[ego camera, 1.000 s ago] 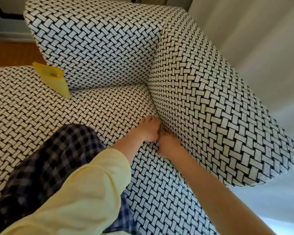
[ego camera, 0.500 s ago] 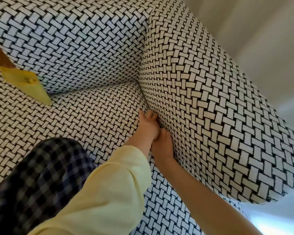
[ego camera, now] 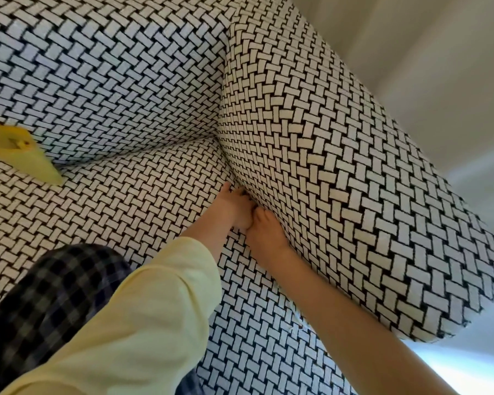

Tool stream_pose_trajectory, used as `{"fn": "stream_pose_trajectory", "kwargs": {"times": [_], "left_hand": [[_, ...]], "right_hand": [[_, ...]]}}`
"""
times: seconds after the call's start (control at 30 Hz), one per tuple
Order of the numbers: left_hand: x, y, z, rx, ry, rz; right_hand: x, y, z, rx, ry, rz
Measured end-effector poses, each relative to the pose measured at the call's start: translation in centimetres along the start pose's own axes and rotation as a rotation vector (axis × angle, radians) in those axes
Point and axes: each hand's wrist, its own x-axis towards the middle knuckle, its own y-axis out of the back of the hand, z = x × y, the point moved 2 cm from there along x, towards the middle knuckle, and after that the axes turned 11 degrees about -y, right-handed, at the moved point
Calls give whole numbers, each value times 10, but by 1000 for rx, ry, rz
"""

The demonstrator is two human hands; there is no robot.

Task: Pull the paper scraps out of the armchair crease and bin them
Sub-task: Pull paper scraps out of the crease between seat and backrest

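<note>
Both hands meet at the foot of the armrest (ego camera: 325, 172), where its rounded inner edge presses down onto the seat (ego camera: 126, 201) of the armchair (ego camera: 254, 323) and forms a tight crease (ego camera: 229, 169). The left hand (ego camera: 234, 208) lies on the seat just beside the armrest. One of its fingers (ego camera: 225, 187) is straight and points along the crease, and the others bend down into the gap. The right hand (ego camera: 265, 235) touches the left and lies hard against the armrest's side, with its fingertips buried under the bulge. For both hands, I cannot tell whether the fingers are clamped on anything, because the fabric hides their tips.

A yellow paper scrap (ego camera: 17, 152) sits far to the left of the armrest. It stands tilted in the seam between the seat and the backrest (ego camera: 111, 69), with its pointed lower corner on the seat.

Room is tight at the armrest. Its overhang closes the crease from above, and the backrest shuts off the far end where the two meet in a corner. The seat lies open between the armrest and the scrap. A checked trouser leg (ego camera: 46, 295) rests on its near part, and the pale yellow sleeve (ego camera: 154, 309) of the left arm crosses above it. The bare right forearm (ego camera: 354, 323) runs along the armrest's lower edge. Beyond the armrest's outer edge is a pale wall (ego camera: 411, 67).
</note>
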Motion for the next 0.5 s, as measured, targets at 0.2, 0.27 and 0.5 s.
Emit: {"fn": "stream_pose_trajectory", "kwargs": {"times": [0.2,0.27,0.5], "left_hand": [[8,3,-7,-189,59,19],[9,6,-9,-220,61,11],[8,-12,-16,-420,19,427]], "right_hand": [[7,0,0,107,-15,-60],[8,1,-3,161,-44,-68],[9,8,-15,606,-227,-205]]}}
